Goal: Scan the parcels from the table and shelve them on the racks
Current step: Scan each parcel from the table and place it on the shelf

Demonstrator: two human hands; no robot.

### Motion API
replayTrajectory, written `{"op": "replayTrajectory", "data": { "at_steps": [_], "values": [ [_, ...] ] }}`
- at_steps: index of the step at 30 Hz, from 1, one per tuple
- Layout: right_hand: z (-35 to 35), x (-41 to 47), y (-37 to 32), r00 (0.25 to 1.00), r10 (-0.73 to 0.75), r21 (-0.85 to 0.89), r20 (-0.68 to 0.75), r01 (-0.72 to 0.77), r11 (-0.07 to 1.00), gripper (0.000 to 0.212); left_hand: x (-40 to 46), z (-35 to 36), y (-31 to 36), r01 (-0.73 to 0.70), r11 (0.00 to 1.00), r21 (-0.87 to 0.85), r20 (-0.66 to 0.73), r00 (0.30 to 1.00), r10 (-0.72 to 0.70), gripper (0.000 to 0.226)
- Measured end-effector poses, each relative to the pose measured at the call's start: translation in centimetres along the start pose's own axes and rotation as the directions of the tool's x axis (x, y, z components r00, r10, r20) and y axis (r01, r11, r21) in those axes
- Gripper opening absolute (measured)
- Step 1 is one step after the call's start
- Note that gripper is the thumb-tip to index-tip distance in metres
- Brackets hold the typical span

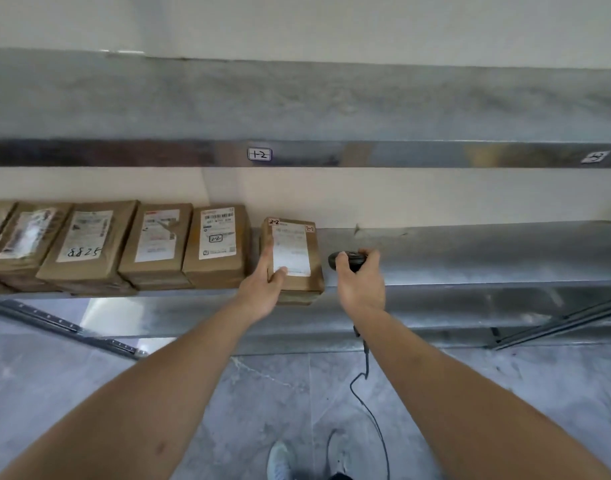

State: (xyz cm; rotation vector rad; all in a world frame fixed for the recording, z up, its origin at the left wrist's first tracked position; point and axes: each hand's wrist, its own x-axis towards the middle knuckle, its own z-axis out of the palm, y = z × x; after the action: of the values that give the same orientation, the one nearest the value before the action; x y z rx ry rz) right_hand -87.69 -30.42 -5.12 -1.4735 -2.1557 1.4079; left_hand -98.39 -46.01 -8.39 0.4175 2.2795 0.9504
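Parcel (292, 259), flat brown cardboard on steel shelf (470, 252), under left hand's (262, 287) straight fingers; right hand (361, 284) grips black scanner (345, 259).

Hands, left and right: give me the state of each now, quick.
Left hand: fingers straight against the rightmost parcel on the shelf, thumb on its label; not curled round it.
Right hand: grips the black corded scanner.

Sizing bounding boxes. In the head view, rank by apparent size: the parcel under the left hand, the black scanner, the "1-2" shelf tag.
1. Parcel under the left hand, clearly largest.
2. Black scanner; the right hand covers much of it, so its full size is unsure.
3. "1-2" shelf tag; close to the scanner's visible part, not safely ranked.
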Motion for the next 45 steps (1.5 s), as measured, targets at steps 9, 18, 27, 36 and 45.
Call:
{"op": "replayTrajectory", "data": {
  "at_steps": [9,18,27,36,45],
  "values": [
    [1.8,2.9,-0.5,0.997,0.017,-0.053,0.070,-0.013,0.998,0.042,2.9,0.8,1.0,0.049,0.998,0.026,-0.083,0.995,-0.047,0.067],
    [3.2,4.6,-1.8,0.985,-0.040,-0.093,0.170,0.056,0.994,0.042,3.4,1.5,1.8,-0.044,0.769,0.637,-0.135,0.976,0.168,0.066],
    [3.5,5.9,-2.2,0.950,-0.071,-0.049,0.304,0.090,0.995,0.035,4.0,1.5,1.2,-0.031,0.648,0.761,-0.129,0.972,0.197,0.078],
    [2.7,6.1,-1.8,0.955,-0.114,0.018,0.274,0.113,0.993,0.039,3.7,1.0,2.9,0.012,0.644,0.765,-0.129,0.982,0.135,0.062],
    [-0.6,2.0,-1.4,0.992,-0.106,0.114,0.074,0.097,0.989,0.045,0.6,-0.5,7.8,-0.183,0.604,0.776,0.015,0.962,0.272,0.046]
  ]
}}
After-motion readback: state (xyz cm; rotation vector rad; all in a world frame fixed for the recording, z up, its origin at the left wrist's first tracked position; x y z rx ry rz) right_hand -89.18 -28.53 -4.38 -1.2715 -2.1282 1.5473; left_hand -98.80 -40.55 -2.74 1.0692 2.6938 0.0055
